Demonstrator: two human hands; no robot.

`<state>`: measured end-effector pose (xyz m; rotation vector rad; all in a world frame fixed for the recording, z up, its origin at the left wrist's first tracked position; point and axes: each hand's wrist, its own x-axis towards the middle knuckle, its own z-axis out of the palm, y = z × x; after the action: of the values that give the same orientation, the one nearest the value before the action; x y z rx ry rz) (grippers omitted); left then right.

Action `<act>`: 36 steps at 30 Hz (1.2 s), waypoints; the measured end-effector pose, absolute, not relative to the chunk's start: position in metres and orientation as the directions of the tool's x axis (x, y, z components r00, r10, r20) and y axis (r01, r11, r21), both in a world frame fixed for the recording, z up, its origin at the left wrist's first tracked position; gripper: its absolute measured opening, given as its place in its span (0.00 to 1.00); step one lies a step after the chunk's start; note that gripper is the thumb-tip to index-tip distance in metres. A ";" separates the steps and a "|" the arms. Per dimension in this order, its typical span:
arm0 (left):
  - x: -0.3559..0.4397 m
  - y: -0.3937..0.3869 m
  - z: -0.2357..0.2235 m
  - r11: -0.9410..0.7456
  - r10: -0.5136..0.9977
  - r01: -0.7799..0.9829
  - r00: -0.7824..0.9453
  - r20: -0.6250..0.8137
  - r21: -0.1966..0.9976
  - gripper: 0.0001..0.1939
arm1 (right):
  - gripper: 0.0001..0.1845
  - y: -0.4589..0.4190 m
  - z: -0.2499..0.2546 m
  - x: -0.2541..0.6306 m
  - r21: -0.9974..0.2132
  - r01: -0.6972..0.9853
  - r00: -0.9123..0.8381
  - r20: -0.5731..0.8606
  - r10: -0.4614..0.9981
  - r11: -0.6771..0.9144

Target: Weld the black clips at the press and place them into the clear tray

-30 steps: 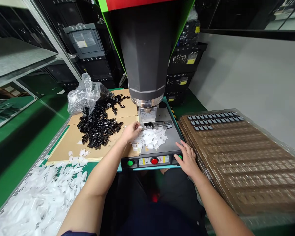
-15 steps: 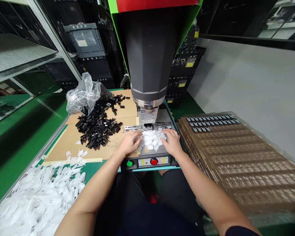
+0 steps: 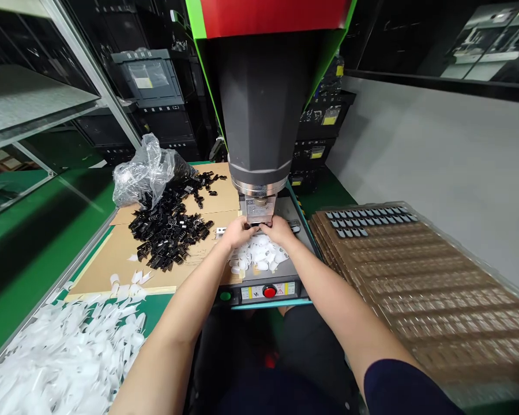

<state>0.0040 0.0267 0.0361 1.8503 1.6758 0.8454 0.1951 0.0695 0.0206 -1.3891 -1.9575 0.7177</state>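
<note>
Beneath the press head [image 3: 259,208], my left hand [image 3: 237,231] and my right hand [image 3: 280,230] meet at the metal fixture [image 3: 219,231]. Both are closed, thumbs nearly touching, at a small black part [image 3: 260,224] in the fixture; my fingers cover most of it. A heap of small white plastic pieces [image 3: 259,253] lies on the machine base just in front of my hands. To the left, a pile of black clip-like parts [image 3: 168,230] spreads over cardboard [image 3: 99,271].
A clear plastic bag [image 3: 142,173] stands behind the black pile. More white pieces [image 3: 64,351] cover the near left. Red [image 3: 270,292] and green [image 3: 225,296] buttons sit on the front panel. At right, stacked brown trays [image 3: 398,271] hold rows of grey-black pieces [image 3: 372,216].
Both hands have moved inward and away from me, from the sides of the white heap to the fixture under the press head. The view has tilted slightly up.
</note>
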 end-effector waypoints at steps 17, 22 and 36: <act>0.056 -0.148 -0.011 -0.057 0.992 -0.283 -0.126 0.021 0.957 0.27 | 0.20 -0.114 -0.003 0.220 -0.985 0.005 -0.200 0.169 0.965 0.174; 0.057 -0.154 -0.014 -0.045 0.993 -0.294 -0.115 0.012 0.955 0.27 | 0.19 -0.122 -0.007 0.223 -0.981 0.058 -0.194 0.171 0.966 0.185; 0.061 -0.159 -0.012 -0.032 0.995 -0.342 -0.099 -0.002 0.939 0.27 | 0.22 -0.126 -0.007 0.221 -0.986 -0.050 -0.198 0.164 0.966 0.157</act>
<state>0.0607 -0.1589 -0.0121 0.9087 1.0066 1.4362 0.2212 -0.1264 -0.0067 -0.9611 -1.4024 1.2469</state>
